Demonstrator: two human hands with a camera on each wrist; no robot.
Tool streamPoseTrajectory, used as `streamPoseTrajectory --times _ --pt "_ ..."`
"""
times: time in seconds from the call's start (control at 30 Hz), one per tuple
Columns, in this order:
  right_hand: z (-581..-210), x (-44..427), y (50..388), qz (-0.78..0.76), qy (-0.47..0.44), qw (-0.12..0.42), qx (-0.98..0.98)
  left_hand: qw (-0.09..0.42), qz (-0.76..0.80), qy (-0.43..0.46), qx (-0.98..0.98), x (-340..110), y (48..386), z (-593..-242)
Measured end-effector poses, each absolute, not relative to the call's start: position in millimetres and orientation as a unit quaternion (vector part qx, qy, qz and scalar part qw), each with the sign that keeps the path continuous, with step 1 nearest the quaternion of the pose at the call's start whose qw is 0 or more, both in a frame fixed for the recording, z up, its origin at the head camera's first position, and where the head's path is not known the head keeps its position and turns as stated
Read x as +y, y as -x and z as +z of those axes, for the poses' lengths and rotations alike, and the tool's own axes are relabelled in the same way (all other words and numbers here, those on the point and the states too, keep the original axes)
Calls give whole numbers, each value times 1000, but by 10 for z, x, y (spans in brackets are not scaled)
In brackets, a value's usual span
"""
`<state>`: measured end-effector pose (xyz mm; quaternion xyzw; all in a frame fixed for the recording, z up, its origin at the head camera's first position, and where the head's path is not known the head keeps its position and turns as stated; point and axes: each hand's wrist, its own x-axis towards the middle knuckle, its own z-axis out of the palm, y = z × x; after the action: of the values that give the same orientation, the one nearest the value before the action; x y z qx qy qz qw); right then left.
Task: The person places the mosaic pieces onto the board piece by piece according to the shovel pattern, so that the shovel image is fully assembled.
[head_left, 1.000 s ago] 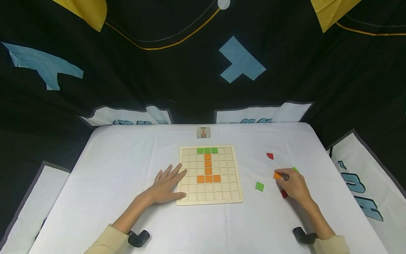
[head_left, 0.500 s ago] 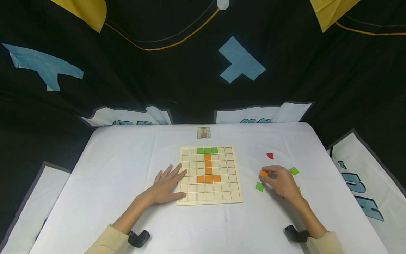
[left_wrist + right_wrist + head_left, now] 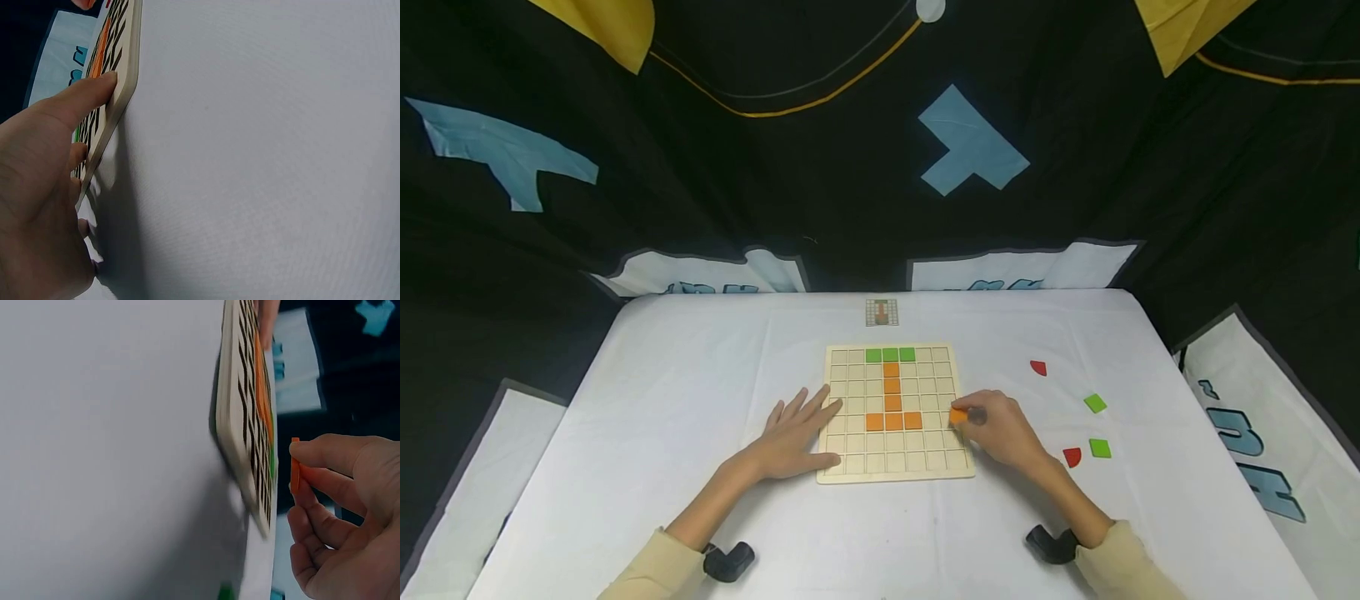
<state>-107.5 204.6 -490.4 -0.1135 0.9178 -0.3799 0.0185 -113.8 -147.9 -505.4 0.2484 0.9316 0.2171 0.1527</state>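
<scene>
Right hand (image 3: 1000, 427): held over the board's right edge; orange tile (image 3: 958, 415) pinched between thumb and fingers, other fingers curled.
Orange tile: located over the board's right side, seen edge-on and apart from the board in the right wrist view.
Left hand (image 3: 793, 442): fingers straight and spread, nothing grasped; thumb and index tip laid on the board's left edge.
Board (image 3: 925, 462): gridded, placed mid-table, between the hands.
Green row (image 3: 891, 355): three tiles set side by side along the far edge.
Orange set (image 3: 892, 403): column of three, ended by a near row of three.
Loose, right: two green squares (image 3: 1095, 403), two red pieces (image 3: 1072, 457).
Card (image 3: 882, 312): laid beyond the board, small grid printed.
Table (image 3: 700, 358): covered in white.
</scene>
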Motion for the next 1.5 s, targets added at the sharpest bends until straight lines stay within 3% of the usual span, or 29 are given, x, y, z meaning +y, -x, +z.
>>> streamPoseTrajectory --times 0.53,1.13,1.5 --pt "-5046 1389 1046 -364 237 15 901 154 217 -248 932 -1490 1142 -5068" --pt "-5087 1270 1050 -334 254 32 907 149 210 -253 933 -1486 1139 -5055" --pt "-5100 1299 1047 -335 266 11 904 153 210 -248 933 -1478 1148 -5060"
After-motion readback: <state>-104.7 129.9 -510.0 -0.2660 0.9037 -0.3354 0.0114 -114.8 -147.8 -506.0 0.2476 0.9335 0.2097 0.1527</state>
